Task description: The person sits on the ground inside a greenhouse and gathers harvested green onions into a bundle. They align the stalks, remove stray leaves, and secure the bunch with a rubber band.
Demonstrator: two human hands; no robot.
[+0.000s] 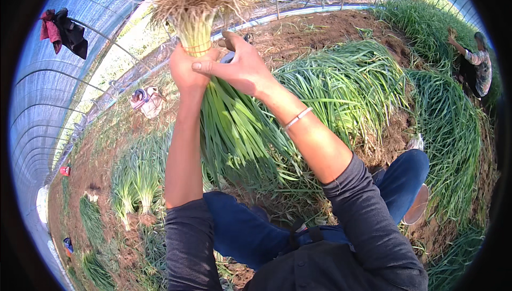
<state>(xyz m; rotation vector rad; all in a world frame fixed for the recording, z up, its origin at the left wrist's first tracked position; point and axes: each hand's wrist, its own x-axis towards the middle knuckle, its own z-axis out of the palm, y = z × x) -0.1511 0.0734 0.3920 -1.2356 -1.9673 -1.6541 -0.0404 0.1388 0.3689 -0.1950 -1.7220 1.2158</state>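
Note:
My left hand (188, 67) is closed around a large bunch of leafy alliums (198, 31), held upside down in front of me. Its brown, tangled roots are at the top and the long flat green leaves hang down between my forearms. A thin reddish tie (196, 47) circles the pale stems just above my left fist. My right hand (244, 67) is beside the bunch with its fingers apart. In this view its thumb overlaps my left hand; whether they touch is hard to tell.
Cut alliums lie in a heap (340, 87) at right, with another row (444, 139) beyond. Smaller bunches (140, 183) rest on soil at left. A co-worker (478, 67) is at far right. Clothes (64, 31) hang on the tunnel frame; a cloth bag (150, 101) lies below.

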